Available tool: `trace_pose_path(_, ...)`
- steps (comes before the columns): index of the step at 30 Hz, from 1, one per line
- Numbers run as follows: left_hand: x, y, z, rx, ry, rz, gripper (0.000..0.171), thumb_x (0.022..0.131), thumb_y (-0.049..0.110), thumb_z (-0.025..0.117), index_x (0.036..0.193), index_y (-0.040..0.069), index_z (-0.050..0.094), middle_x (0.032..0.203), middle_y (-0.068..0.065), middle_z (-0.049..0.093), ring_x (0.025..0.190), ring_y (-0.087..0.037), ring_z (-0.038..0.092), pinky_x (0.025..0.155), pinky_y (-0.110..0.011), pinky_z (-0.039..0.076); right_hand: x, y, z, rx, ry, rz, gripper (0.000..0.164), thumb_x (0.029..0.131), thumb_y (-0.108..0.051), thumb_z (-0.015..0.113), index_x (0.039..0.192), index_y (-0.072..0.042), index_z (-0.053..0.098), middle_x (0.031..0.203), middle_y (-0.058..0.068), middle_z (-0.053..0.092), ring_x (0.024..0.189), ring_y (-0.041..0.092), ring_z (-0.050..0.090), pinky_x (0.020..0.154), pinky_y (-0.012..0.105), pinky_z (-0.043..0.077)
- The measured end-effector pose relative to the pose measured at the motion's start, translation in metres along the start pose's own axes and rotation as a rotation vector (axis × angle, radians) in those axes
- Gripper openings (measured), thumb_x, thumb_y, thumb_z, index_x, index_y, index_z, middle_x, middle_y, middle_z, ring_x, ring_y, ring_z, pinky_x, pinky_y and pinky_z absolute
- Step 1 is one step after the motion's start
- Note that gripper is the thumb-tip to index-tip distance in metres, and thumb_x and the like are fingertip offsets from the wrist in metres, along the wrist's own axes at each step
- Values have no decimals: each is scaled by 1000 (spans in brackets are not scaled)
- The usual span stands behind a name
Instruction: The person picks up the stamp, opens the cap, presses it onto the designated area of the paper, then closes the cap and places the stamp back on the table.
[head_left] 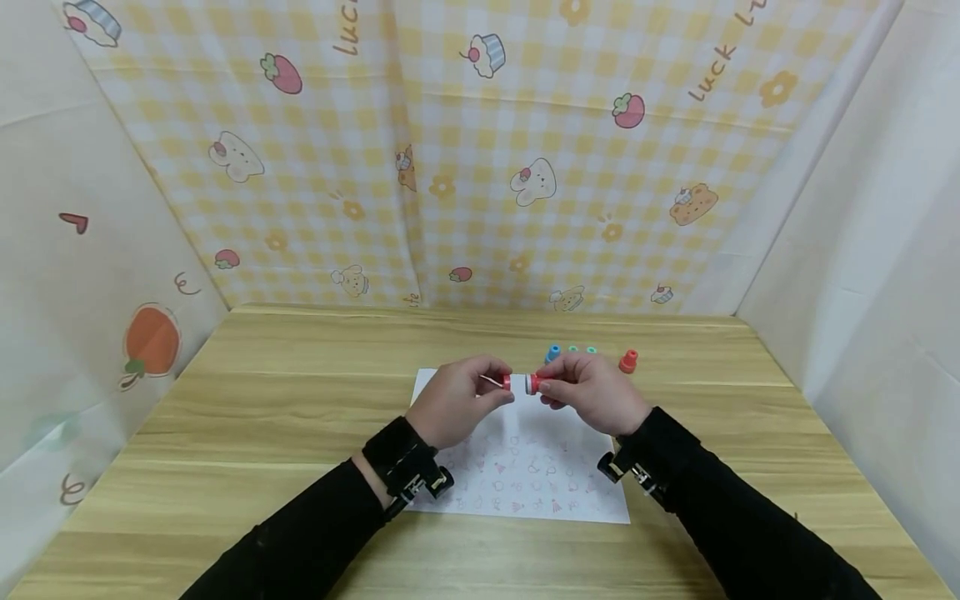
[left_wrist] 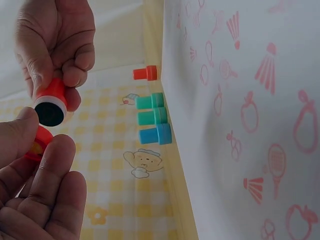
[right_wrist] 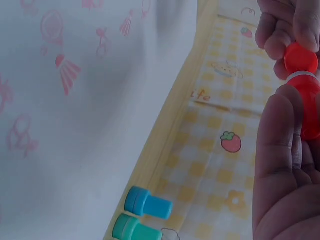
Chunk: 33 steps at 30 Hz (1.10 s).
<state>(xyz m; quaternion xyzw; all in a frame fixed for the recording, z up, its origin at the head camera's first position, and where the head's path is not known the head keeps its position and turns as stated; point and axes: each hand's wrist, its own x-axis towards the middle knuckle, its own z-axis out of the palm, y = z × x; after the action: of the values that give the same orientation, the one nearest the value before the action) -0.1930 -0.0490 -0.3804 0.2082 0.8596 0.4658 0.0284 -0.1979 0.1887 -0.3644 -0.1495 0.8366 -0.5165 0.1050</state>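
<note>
Over the paper, my left hand (head_left: 457, 400) pinches a small red cap (left_wrist: 44, 137) between thumb and fingers. My right hand (head_left: 592, 392) grips a red self-inking stamp (left_wrist: 52, 97) with a white rim, its dark round face uncovered in the left wrist view. The cap and stamp are held close together, end toward end; the head view shows a small gap between them. Beneath both hands lies a white sheet of paper (head_left: 525, 467), covered with red prints of shuttlecocks, rackets and fruit.
Behind the paper stand a blue stamp (left_wrist: 155, 134), two green stamps (left_wrist: 152, 117) and another red stamp (head_left: 628, 361). The wooden table (head_left: 262, 433) meets a yellow checked cloth (head_left: 487, 233) at the back. Pale cloth hangs on both sides.
</note>
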Motion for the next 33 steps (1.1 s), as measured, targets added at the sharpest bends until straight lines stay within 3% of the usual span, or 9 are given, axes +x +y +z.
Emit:
trace_pose_path(10, 0, 1, 5, -30, -37, 8, 23, 98, 21, 78, 119, 15, 72, 108, 4, 77, 90, -5, 74, 79, -25, 61, -1, -2, 9, -6, -24, -17, 14, 101, -4, 69, 112, 3, 75, 106, 27, 76, 94, 41, 74, 79, 28, 62)
trace_pose_path(15, 0, 1, 5, -43, -48, 15, 24, 98, 22, 77, 120, 14, 73, 110, 3, 77, 92, -5, 74, 79, -24, 61, -1, -2, 11, -24, -15, -11, 13, 100, -5, 70, 111, 1, 75, 105, 24, 77, 91, 32, 75, 78, 27, 61)
trace_pose_path(22, -1, 2, 6, -39, -52, 18, 23, 98, 22, 77, 119, 14, 72, 110, 2, 77, 92, -6, 75, 78, -24, 61, -1, -3, 11, -39, -22, -11, 13, 101, -6, 70, 110, 0, 75, 105, 24, 77, 90, 28, 75, 82, 40, 63)
trace_pose_path(27, 0, 1, 6, -38, -54, 20, 23, 98, 22, 77, 119, 15, 72, 109, 3, 77, 92, -5, 75, 77, -24, 61, 0, -2, 12, -40, -33, -10, 14, 102, -7, 69, 112, 0, 75, 104, 22, 78, 91, 31, 74, 81, 32, 62)
trace_pose_path(33, 0, 1, 7, -38, -60, 15, 22, 98, 22, 77, 119, 15, 72, 108, 3, 77, 91, -5, 74, 77, -23, 60, 0, -1, 12, -47, -28, -14, 12, 101, -7, 70, 109, -1, 76, 101, 19, 78, 89, 26, 73, 80, 32, 61)
